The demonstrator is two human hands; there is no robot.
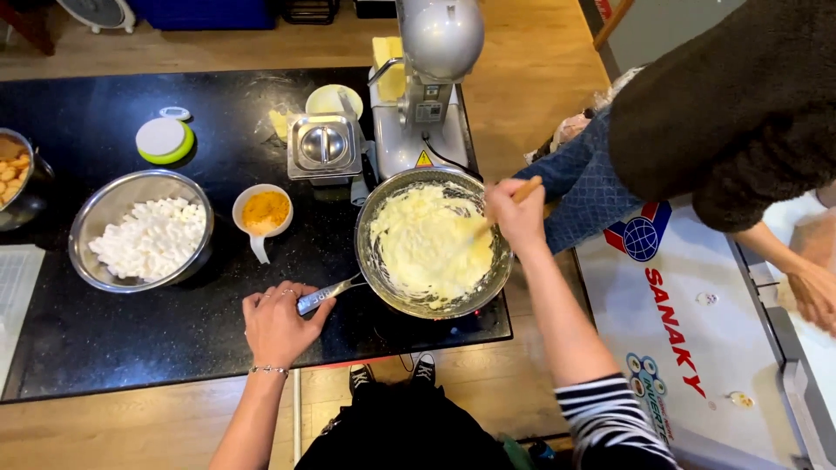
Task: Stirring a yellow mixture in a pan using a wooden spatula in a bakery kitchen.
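Observation:
A steel pan (376, 270) full of pale yellow creamy mixture (427, 244) sits on the black countertop (131, 339). My left hand (279, 322) grips the pan's metal handle (335, 292) at its near-left side. My right hand (515, 213) holds a wooden spatula (526, 190) whose lower end dips into the mixture at the pan's right side.
A steel bowl of white marshmallows (148, 235) and a small cup of orange powder (264, 211) stand left of the pan. A stand mixer (427, 78) and a small scale (324, 146) are behind it. Another person (740, 104) stands at right by a white chest freezer (697, 331).

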